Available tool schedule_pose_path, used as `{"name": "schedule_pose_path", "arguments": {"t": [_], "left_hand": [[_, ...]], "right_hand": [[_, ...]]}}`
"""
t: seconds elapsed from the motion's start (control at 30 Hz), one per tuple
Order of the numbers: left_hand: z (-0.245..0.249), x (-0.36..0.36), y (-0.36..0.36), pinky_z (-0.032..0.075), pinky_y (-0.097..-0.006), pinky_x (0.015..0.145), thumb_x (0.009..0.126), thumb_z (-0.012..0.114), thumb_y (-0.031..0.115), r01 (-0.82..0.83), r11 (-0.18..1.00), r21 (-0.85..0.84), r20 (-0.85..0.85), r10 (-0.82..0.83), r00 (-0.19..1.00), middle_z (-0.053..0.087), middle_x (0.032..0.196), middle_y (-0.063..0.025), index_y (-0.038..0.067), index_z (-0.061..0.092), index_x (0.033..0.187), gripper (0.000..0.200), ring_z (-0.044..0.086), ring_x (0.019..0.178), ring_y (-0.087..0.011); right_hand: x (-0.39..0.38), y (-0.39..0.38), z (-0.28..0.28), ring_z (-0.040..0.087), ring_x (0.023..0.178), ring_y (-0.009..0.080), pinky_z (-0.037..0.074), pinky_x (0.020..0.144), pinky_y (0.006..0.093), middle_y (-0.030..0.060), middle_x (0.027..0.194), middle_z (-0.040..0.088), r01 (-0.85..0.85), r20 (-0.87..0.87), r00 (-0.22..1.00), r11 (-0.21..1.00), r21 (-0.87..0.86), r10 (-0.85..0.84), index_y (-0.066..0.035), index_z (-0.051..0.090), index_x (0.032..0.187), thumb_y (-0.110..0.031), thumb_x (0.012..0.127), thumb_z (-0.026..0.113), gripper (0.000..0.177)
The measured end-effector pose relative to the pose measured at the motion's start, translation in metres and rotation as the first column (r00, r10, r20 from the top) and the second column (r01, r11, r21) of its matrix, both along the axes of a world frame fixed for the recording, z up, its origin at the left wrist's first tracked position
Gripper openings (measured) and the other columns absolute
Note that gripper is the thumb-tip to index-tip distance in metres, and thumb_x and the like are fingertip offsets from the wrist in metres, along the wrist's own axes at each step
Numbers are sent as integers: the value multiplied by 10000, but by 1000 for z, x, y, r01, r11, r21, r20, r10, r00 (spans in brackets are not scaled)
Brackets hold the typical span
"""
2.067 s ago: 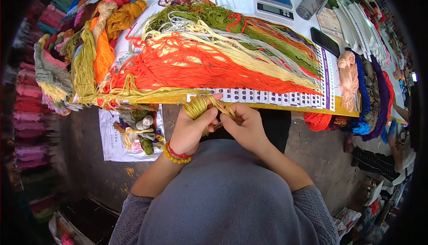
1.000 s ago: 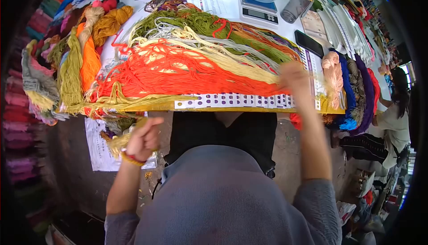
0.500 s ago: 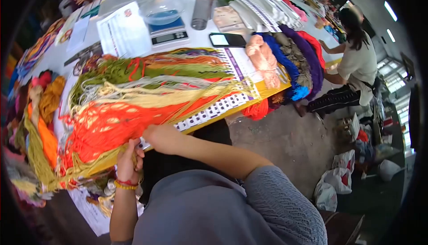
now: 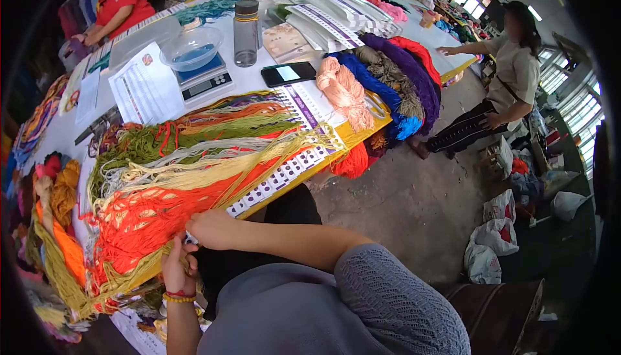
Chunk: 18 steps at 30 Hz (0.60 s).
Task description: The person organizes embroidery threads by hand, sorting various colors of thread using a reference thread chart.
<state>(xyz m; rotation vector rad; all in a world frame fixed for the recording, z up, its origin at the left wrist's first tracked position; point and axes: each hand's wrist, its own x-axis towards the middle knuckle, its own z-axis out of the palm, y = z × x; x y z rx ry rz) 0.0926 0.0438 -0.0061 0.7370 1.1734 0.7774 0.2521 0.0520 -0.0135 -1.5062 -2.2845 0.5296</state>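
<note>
Orange-red threads (image 4: 155, 222) spread over the table's near edge, beside cream, grey and olive-green threads (image 4: 194, 141). A white strip with black dots (image 4: 278, 182) lies under their right ends. My right hand (image 4: 212, 229) rests at the table edge against the orange-red threads, its fingers curled, and what it pinches is too small to make out. Just left of it and lower, my left hand (image 4: 179, 266), with a red and yellow bracelet, has bent fingers at the edge; anything between them is hidden.
A phone (image 4: 288, 74), scale (image 4: 206, 85), plastic bowl (image 4: 191, 51), bottle (image 4: 246, 35) and paper (image 4: 145, 83) lie beyond the threads. Peach, blue and purple skeins (image 4: 420, 83) are at right. One person (image 4: 514, 74) stands at right; another (image 4: 119, 6) is at upper left.
The view has shifted, showing more of both people. My hands stay together at the edge, slightly lower and left in view. The standing person now faces this way more, one arm lowered.
</note>
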Motion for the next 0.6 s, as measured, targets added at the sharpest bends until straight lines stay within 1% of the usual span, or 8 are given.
{"name": "schedule_pose_path", "arguments": {"t": [0.17,0.23,0.3,0.37,0.4,0.43,0.5,0.6], "left_hand": [[5,0,0,250,-186,350,874,475,339,18,997,-75,68,-13,998,565,646,14,63,537,1061,339,399,386,-64],[2,-3,4,248,-186,352,872,476,336,24,993,-113,105,-12,994,554,636,24,69,544,1045,324,398,393,-62],[-2,-7,10,245,-185,359,864,482,296,15,980,-198,214,28,976,526,618,37,77,551,1007,270,405,412,-63],[1,-6,13,252,-193,358,847,499,249,10,979,-203,214,34,976,527,634,23,65,548,971,227,417,417,-72],[5,-5,15,259,-200,356,830,515,202,12,978,-209,215,34,976,528,651,9,53,545,935,185,429,421,-80],[9,-1,13,259,-200,356,830,515,202,12,979,-205,215,33,976,528,651,9,53,545,935,185,429,421,-80],[16,9,8,291,-199,378,802,515,128,-84,994,-74,60,88,994,548,703,4,53,540,907,131,454,458,-82],[18,14,10,322,-193,411,791,504,86,-11,1000,-11,38,11,999,561,731,-4,37,536,907,130,482,513,-79]], "right_hand": [[0,2,2,604,757,299,485,637,393,144,788,598,5,-13,1000,999,-36,-5,-26,590,804,-156,707,554,166],[1,2,2,600,746,295,482,613,397,138,790,585,-15,-22,1000,1000,-24,14,-12,559,806,-154,731,539,161],[-1,3,-1,598,748,302,478,619,404,145,785,589,-2,-25,1000,999,-39,1,-10,559,804,-156,734,543,163],[-3,5,1,597,751,310,475,624,410,151,780,593,12,-29,999,999,-53,-14,-7,559,802,-159,737,547,166],[-3,8,6,597,763,319,477,638,408,158,786,600,38,-42,998,992,-118,-43,-10,571,801,-167,709,578,182],[-3,10,10,597,775,329,478,653,406,165,792,606,64,-52,996,981,-183,-75,-13,583,799,-175,682,610,202],[0,10,25,596,769,336,478,650,407,166,780,608,29,-40,998,980,-196,-37,-8,577,800,-187,676,622,222],[6,8,33,600,743,337,478,629,409,163,754,611,-39,-33,999,986,-160,34,-2,559,828,-204,685,622,255]]}}
